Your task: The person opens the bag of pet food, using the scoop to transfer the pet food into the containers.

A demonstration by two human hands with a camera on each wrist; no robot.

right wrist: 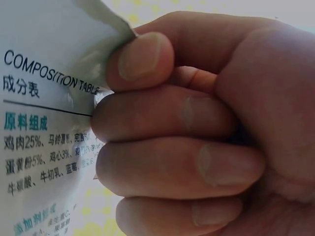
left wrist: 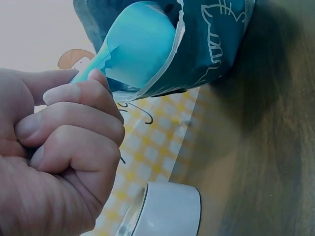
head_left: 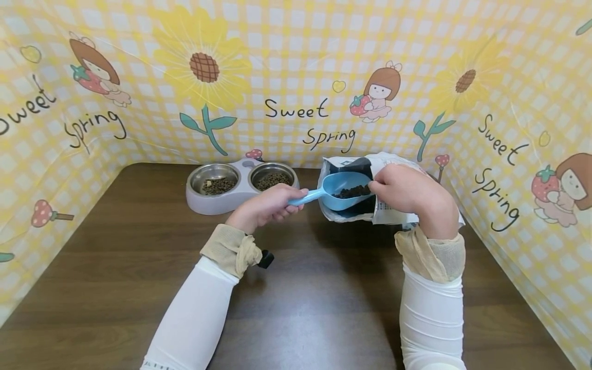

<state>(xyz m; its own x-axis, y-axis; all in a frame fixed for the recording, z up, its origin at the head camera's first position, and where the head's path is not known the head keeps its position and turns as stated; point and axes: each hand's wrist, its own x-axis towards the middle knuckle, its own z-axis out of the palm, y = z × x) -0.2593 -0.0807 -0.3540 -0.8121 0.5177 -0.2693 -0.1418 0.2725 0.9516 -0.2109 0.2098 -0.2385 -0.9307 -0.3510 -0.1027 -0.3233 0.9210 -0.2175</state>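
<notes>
My left hand [head_left: 270, 204] pinches the handle of a light blue scoop [head_left: 330, 203]; in the left wrist view its fingers curl round that handle. The scoop's bowl, with dark brown kibble [head_left: 353, 191] in it, is at the mouth of a pet food bag [head_left: 390, 211]. In the left wrist view the bag [left wrist: 211, 44] shows a dark teal side with a white cat outline. My right hand [head_left: 409, 190] grips the bag's edge between thumb and curled fingers. Printed ingredient text on the bag [right wrist: 44, 103] fills the left of the right wrist view. The bag's inside is mostly hidden.
Left of the bag, a pale lilac double feeder [head_left: 217, 206] holds two metal bowls, both with kibble [head_left: 273, 180] in them. It stands at the back of the brown wooden table [head_left: 296, 308]. Yellow checked cloth [head_left: 296, 67] hangs behind and at both sides.
</notes>
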